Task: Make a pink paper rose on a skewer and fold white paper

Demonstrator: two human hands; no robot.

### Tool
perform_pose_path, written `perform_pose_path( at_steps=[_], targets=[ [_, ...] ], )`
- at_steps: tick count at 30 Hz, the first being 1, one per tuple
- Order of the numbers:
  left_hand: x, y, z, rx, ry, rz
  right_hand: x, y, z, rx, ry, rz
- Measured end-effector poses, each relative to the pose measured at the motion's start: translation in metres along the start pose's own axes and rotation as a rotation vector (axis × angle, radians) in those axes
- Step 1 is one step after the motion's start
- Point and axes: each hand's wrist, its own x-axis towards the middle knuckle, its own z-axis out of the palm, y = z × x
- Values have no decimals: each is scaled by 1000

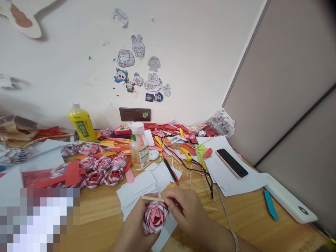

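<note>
Pink, white and red folded strips form a paper rose [156, 217], which faces up near the bottom middle. My left hand [137, 219] is closed around its left side and underside. Across the rose's top edge lies a short pale wooden stick [150, 198], its right end pinched between the thumb and fingers of my right hand [189, 210]. Just beyond my hands is a pile of white paper sheets [138, 189]. More paper roses [95, 178] of the same kind sit in rows to the left, with red paper strips [72, 173] among them.
A yellow drink bottle [82, 124] and a clear white-capped bottle [139, 147] stand at the back. Coloured paper strips [181, 131] run along the wall. A black pen [170, 170], a yellow cutter [186, 154], a phone [231, 162] and a white elongated device [288, 199] lie rightward.
</note>
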Motion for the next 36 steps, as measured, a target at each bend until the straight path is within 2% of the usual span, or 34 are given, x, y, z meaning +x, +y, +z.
perform_pose_path(
  at_steps=[4,6,12,20,26,36],
  targets=[
    [0,0,1,7,24,-5,-3,6,6,-203,124,-216],
    [0,-1,1,0,30,-5,-5,9,8,-220,139,-240],
    [-1,-3,2,-19,31,-10,-6,11,5,-13,4,-47],
    [0,-1,1,-32,11,29,-6,9,6,-40,-10,-29],
    [-1,-1,1,-34,9,35,-1,5,0,117,-103,73],
    [-1,-4,0,35,49,25,-1,5,2,3,85,37]
  ],
)
